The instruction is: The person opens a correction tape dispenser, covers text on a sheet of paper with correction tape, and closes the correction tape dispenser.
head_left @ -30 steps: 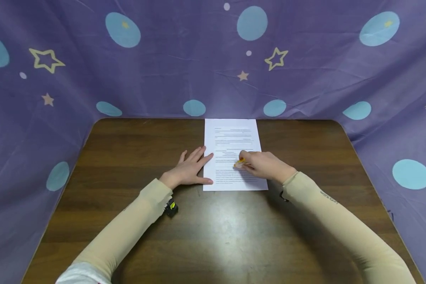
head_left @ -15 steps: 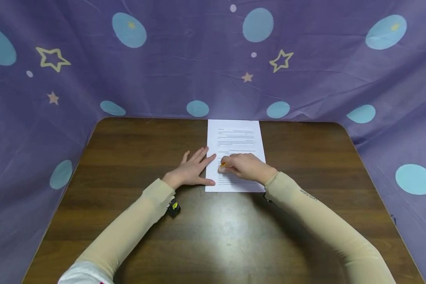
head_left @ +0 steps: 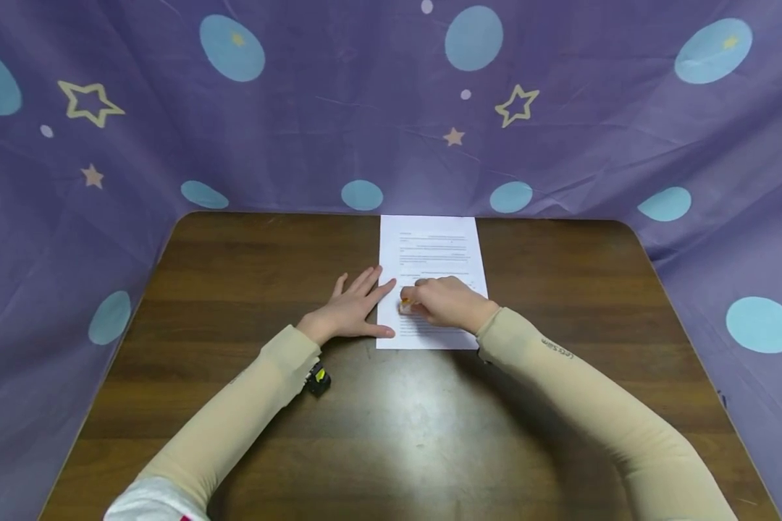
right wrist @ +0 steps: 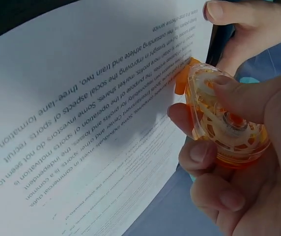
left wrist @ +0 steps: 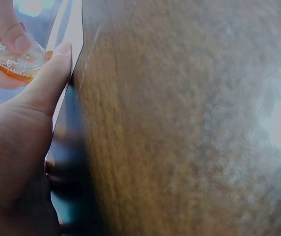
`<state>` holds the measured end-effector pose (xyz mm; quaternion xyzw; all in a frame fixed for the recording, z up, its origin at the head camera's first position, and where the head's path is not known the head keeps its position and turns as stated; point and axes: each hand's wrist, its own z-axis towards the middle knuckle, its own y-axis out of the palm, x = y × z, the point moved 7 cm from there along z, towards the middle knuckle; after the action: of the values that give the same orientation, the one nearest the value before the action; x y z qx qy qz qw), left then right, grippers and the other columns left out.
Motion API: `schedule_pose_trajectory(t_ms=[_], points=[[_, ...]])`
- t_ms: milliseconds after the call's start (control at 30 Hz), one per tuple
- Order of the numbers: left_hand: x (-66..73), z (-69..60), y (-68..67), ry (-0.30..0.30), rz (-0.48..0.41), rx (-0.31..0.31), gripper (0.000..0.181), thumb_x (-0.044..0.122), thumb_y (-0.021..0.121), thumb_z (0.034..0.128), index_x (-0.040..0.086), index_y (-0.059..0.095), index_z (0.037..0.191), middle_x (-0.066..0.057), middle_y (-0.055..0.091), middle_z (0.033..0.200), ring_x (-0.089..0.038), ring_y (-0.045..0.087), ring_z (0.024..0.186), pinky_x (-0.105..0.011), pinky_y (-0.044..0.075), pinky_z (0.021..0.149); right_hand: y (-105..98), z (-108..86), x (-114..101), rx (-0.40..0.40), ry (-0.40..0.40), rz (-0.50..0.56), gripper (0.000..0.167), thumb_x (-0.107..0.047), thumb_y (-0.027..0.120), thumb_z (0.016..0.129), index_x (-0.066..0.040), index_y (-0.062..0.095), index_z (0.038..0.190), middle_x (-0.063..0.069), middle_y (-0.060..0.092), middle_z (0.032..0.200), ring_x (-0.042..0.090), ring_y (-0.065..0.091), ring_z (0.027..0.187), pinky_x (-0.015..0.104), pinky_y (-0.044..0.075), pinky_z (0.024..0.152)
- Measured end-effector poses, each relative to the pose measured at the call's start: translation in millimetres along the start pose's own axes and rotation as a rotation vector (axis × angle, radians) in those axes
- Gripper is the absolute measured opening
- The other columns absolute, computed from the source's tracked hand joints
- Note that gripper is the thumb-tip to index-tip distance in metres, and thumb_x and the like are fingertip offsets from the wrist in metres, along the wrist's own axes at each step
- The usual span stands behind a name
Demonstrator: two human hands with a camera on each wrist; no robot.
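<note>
A printed sheet of paper lies on the brown wooden table, reaching its far edge. My right hand grips a clear and orange correction tape dispenser between thumb and fingers. In the right wrist view the dispenser's orange tip is at the printed lines, near the page's left side. My left hand rests with fingers spread over the left edge of the sheet. Its thumb lies on the paper in the left wrist view, close to the dispenser. Whether the tip touches the paper is hard to tell.
The wooden table extends to both sides of the sheet and toward me. A purple curtain with stars and blue spots hangs behind the table and along its sides. A small black device sits at my left wrist.
My right hand has moved left across the page with the correction tape dispenser, mostly in the first half second. The left hand stays in place on the sheet.
</note>
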<state>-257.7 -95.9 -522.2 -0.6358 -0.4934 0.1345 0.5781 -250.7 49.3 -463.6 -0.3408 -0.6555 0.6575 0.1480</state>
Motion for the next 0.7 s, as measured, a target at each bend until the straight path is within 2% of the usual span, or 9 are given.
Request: schedule_pose_trajectory(t_ms=[233,700], points=[[0.4,2.2,-0.8,0.006,0.016,0.004,0.103,0.064,0.068,0.0929,0.016,0.017,0.169,-0.019,-0.003,0.174,-0.035,-0.003,0.161,-0.069,-0.002,0.121,-0.2,-2.1,3.2,-0.034,0.03,-0.018,0.008,-0.008,0.071,0.096,-0.014,0.067,0.101,0.004,0.065,0.085,0.019,0.06,0.069,0.045,0.056,0.064],[-2.3,2.3,2.3,-0.016,0.034,-0.015,0.105,0.069,0.065,0.0919,0.022,0.013,0.169,-0.015,-0.005,0.175,-0.03,-0.005,0.161,-0.066,-0.003,0.122,1.8,-12.4,15.2,-0.04,0.053,0.002,0.009,-0.008,0.072,0.096,-0.016,0.068,0.099,0.001,0.063,0.08,0.016,0.056,0.066,0.043,0.054,0.061]])
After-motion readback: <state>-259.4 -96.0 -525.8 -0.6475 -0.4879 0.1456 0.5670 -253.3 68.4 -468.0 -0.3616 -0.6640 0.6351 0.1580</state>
